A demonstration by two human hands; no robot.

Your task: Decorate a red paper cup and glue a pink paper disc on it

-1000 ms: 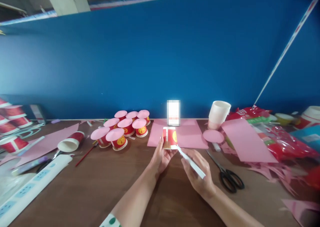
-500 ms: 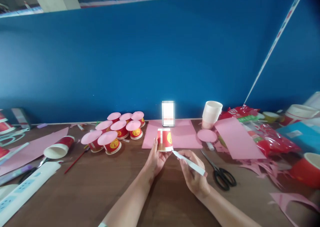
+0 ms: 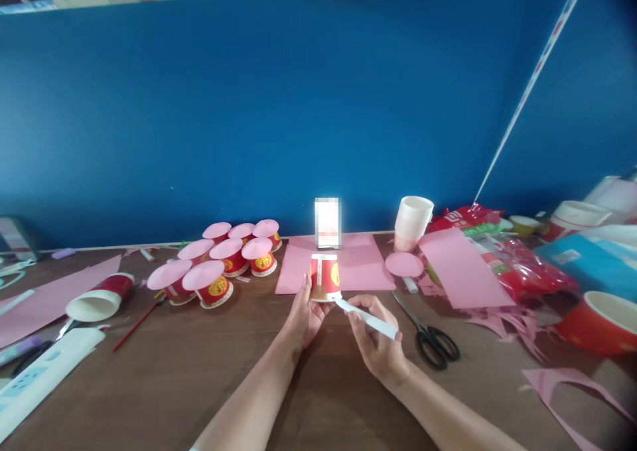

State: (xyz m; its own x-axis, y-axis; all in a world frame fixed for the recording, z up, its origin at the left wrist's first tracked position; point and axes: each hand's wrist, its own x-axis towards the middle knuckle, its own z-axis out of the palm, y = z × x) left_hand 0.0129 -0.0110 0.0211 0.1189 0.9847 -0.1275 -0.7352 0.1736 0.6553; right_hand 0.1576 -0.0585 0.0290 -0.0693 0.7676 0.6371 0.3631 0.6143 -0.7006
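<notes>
My left hand (image 3: 306,318) is closed around the lower part of a red paper cup (image 3: 323,275), which is held upside down with its white rim at the bottom. A yellow round emblem shows on the cup's right side. In my right hand (image 3: 379,345) is a slim white marker pen (image 3: 371,320), gripped like a writing tool. Its tip points left and meets or nearly meets the cup's rim at the lower right; exact contact is hard to tell. Behind the cup lies a pink paper sheet (image 3: 365,265).
Several upturned red cups topped with pink discs (image 3: 203,275) stand left, near a tipped cup (image 3: 99,298), a red brush (image 3: 137,325) and a power strip (image 3: 50,375). Rightward are black scissors (image 3: 438,346), a pink disc (image 3: 404,264), stacked white cups (image 3: 414,222) and pink scraps (image 3: 572,379).
The whole scene has shifted slightly left as the head view turned. Both hands keep their holds, with the pen's tip still at the cup's lower right rim.
</notes>
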